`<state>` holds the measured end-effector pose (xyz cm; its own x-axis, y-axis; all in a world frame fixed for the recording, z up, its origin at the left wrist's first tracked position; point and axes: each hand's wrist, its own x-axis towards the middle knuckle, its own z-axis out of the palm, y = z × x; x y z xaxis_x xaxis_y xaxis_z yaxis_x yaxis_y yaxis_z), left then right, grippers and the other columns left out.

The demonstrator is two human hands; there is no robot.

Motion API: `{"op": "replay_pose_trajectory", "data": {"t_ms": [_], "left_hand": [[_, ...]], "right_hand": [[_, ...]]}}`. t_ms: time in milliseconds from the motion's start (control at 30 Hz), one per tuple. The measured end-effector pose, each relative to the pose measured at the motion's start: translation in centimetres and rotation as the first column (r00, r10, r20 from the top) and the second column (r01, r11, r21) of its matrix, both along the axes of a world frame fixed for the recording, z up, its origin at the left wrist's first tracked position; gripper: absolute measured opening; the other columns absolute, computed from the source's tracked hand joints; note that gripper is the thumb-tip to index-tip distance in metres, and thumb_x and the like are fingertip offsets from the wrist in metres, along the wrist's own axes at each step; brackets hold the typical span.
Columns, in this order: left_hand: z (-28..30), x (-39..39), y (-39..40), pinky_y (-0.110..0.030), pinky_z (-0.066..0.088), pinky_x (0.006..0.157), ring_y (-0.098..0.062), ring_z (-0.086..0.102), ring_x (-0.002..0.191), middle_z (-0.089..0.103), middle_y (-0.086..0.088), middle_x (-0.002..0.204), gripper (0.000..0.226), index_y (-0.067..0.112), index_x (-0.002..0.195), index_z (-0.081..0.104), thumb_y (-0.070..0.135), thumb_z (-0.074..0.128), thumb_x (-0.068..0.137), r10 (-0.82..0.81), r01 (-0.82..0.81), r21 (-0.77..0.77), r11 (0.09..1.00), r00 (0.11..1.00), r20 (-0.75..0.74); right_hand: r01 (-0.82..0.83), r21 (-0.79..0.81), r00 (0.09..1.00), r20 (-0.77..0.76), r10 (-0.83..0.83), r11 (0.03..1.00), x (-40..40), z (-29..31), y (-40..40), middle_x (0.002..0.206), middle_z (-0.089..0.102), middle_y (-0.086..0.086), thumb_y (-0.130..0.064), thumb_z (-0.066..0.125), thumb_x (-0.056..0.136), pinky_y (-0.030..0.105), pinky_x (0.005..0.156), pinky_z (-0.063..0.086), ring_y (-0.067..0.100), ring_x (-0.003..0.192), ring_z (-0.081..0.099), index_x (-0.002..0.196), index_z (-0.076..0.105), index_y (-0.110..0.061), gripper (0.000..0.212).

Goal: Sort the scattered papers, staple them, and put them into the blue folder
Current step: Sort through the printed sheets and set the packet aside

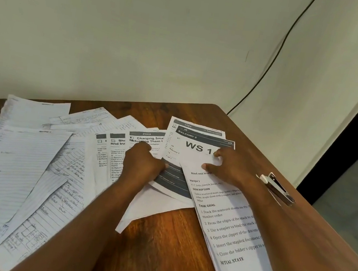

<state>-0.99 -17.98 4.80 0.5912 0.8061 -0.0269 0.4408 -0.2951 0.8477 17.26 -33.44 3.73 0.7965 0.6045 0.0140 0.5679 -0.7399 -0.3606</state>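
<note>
Pale walls meet behind a brown wooden table [163, 245], with a thin black cable [279, 45] running down the right-hand wall. Loose papers [26, 172] lie fanned across the table's left and middle, lined handwritten sheets at the left and printed ones toward the centre. The left hand [143, 164] rests on the printed sheets with its fingers curled under; I cannot tell whether it grips any. The right hand [227, 166] presses spread fingers on a sheet headed "WS" [194, 148], above a typed instruction page [234, 238]. Just right of that wrist lies a stapler [278, 189]
</note>
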Motion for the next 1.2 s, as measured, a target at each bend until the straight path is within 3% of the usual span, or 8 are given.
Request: {"op": "replay_pose_trajectory", "data": {"t_ms": [133, 233, 500, 633, 800, 967, 1067, 1200], "left_hand": [[-0.7, 0.7, 0.1, -0.032, 0.055, 0.077, -0.012, 0.061, 0.075, 0.059, 0.008, 0.083, 0.038, 0.026, 0.079, 0.054, 0.009, 0.087, 0.084, -0.014, 0.025, -0.134, 0.991, 0.997, 0.082], [-1.4, 1.1, 0.4, -0.027, 0.055, 0.069, -0.016, 0.072, 0.078, 0.078, -0.003, 0.095, 0.012, 0.014, 0.089, 0.076, 0.011, 0.086, 0.084, -0.015, 0.029, -0.110, 0.994, 0.993, 0.120], [-2.4, -2.0, 2.0, -0.023, 0.049, 0.069, -0.013, 0.069, 0.088, 0.071, 0.008, 0.093, 0.012, 0.020, 0.096, 0.075, 0.022, 0.083, 0.089, 0.032, -0.041, 0.060, 0.997, 0.989, 0.141], [-2.4, -6.6, 3.7, -0.025, 0.053, 0.075, -0.008, 0.065, 0.088, 0.069, 0.011, 0.095, 0.015, 0.025, 0.097, 0.070, 0.025, 0.083, 0.090, 0.061, -0.074, 0.087, 0.993, 0.989, 0.137], [-2.8, -12.7, 6.7, -0.048, 0.064, 0.086, -0.021, 0.075, 0.089, 0.078, 0.004, 0.095, 0.011, 0.023, 0.096, 0.077, 0.022, 0.085, 0.088, 0.166, -0.175, 0.029, 0.984, 0.968, 0.187], [-3.5, -16.6, 9.0, -0.050, 0.064, 0.083, -0.028, 0.078, 0.085, 0.080, -0.001, 0.084, 0.009, 0.018, 0.092, 0.080, 0.018, 0.087, 0.086, 0.279, -0.258, -0.121, 0.959, 0.935, 0.219], [-3.3, -17.5, 10.1, -0.051, 0.064, 0.081, -0.034, 0.078, 0.084, 0.080, -0.009, 0.083, 0.009, 0.009, 0.094, 0.079, 0.011, 0.084, 0.087, 0.334, -0.259, -0.296, 0.920, 0.911, 0.242], [-2.9, -18.2, 11.0, -0.038, 0.063, 0.058, -0.031, 0.078, 0.069, 0.080, -0.018, 0.088, 0.014, -0.001, 0.102, 0.076, 0.002, 0.079, 0.088, 0.372, -0.172, -0.557, 0.812, 0.888, 0.269]], "right_hand": [[0.013, 0.002, 1.000, 0.001, -0.013, 1.000, 0.1, -0.5, -0.6, 0.147, 0.059, -0.001, -0.066, 0.072, 0.085, 0.044, 0.104, 0.050, 0.024, 0.127, 0.058, 0.137, 0.061, -0.026, 0.066], [0.010, 0.026, 1.000, -0.002, -0.010, 1.000, 0.4, -0.9, -0.5, 0.147, 0.059, -0.001, -0.066, 0.074, 0.084, 0.042, 0.102, 0.050, 0.023, 0.126, 0.059, 0.136, 0.061, -0.026, 0.067], [-0.006, 0.119, 0.997, -0.081, 0.016, 0.993, 0.4, -0.3, -0.5, 0.139, 0.063, 0.002, -0.051, 0.087, 0.078, 0.031, 0.085, 0.045, 0.017, 0.111, 0.060, 0.129, 0.066, -0.021, 0.062], [-0.108, 0.102, 0.985, -0.124, 0.121, 0.989, -0.4, 1.0, -0.2, 0.113, 0.063, -0.013, -0.037, 0.085, 0.085, 0.017, 0.067, 0.033, -0.001, 0.081, 0.051, 0.117, 0.075, -0.022, 0.037], [-0.082, 0.085, 0.992, -0.091, 0.090, 0.993, -1.8, 1.6, 1.4, 0.114, 0.069, -0.008, -0.043, 0.089, 0.079, 0.029, 0.074, 0.050, 0.009, 0.085, 0.062, 0.110, 0.072, -0.026, 0.039], [-0.205, 0.176, 0.952, -0.192, 0.238, 0.963, -5.9, 1.8, 5.3, 0.130, 0.065, -0.005, -0.046, 0.085, 0.082, 0.025, 0.081, 0.054, 0.013, 0.101, 0.062, 0.134, 0.063, -0.019, 0.063], [-0.216, 0.254, 0.935, -0.224, 0.275, 0.943, -8.7, 1.9, 7.7, 0.140, 0.064, 0.000, -0.046, 0.083, 0.084, 0.028, 0.085, 0.055, 0.014, 0.104, 0.062, 0.132, 0.061, -0.019, 0.060], [-0.101, 0.451, 0.890, -0.357, 0.283, 0.887, -11.7, 1.7, 10.3, 0.144, 0.061, 0.000, -0.040, 0.083, 0.087, 0.016, 0.063, 0.048, 0.013, 0.104, 0.062, 0.126, 0.051, -0.028, 0.052]]}}
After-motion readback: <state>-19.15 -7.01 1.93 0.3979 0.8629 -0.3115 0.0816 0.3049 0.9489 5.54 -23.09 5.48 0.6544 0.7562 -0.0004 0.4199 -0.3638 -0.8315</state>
